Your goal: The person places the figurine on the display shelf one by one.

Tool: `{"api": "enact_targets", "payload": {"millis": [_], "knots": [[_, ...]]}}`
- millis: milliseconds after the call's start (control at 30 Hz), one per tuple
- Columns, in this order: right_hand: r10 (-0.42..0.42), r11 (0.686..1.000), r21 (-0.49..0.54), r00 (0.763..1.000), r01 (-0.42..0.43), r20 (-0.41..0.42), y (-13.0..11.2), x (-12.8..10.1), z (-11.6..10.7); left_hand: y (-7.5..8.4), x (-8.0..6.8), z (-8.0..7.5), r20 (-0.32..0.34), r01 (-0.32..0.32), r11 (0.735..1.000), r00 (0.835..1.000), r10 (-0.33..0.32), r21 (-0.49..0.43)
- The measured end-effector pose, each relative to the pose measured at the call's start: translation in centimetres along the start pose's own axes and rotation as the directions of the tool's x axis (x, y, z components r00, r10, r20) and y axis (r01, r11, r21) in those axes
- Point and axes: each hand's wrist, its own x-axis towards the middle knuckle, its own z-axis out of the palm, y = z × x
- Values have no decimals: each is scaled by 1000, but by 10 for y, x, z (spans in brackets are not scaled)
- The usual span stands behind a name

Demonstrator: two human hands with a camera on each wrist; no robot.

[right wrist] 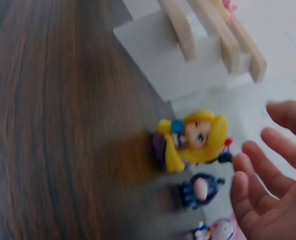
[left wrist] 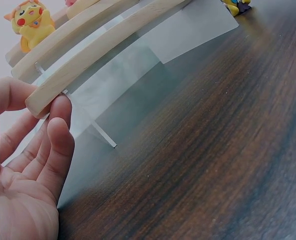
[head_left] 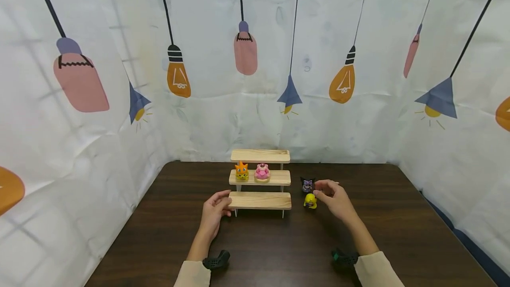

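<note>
My left hand (head_left: 214, 211) grips the left end of the bottom board of a three-tier wooden display stand (head_left: 260, 200), with fingers above and below the board in the left wrist view. My right hand (head_left: 335, 199) is beside two figurines to the right of the stand. One is a black-and-purple figurine (head_left: 307, 185); the other is a yellow-haired figurine (right wrist: 205, 137) in front of it. In the right wrist view the fingers are loosely bent, with fingertips right at a dark tip behind the yellow hair and nothing between them.
On the middle board stand an orange-and-yellow figurine (head_left: 241, 171) and a pink figurine (head_left: 262, 172). A dark blue figurine (right wrist: 201, 190) and a white-and-pink one (right wrist: 221, 229) show in the right wrist view. Behind the dark wooden table (head_left: 279, 247) hangs a lamp-patterned cloth (head_left: 207, 118).
</note>
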Motion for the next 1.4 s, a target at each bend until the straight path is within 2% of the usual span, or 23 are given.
{"api": "enact_targets", "payload": {"millis": [267,567,800,1100,1400], "knots": [[13,999,31,988,-18,155,19,1,-2,1,-1,0,2,0,1000,1000,0,-5],[25,1000,12,976,-28,214,26,0,2,2,-2,0,3,-8,1000,1000,8,-4],[43,999,-36,973,-36,226,28,-1,5,2,-2,0,6,-3,1000,1000,3,0],[103,994,-67,978,-92,182,28,0,9,2,-2,-1,3,-8,1000,1000,8,-1],[107,992,-79,980,-95,165,27,0,11,2,-2,0,4,-7,1000,1000,7,-5]]}}
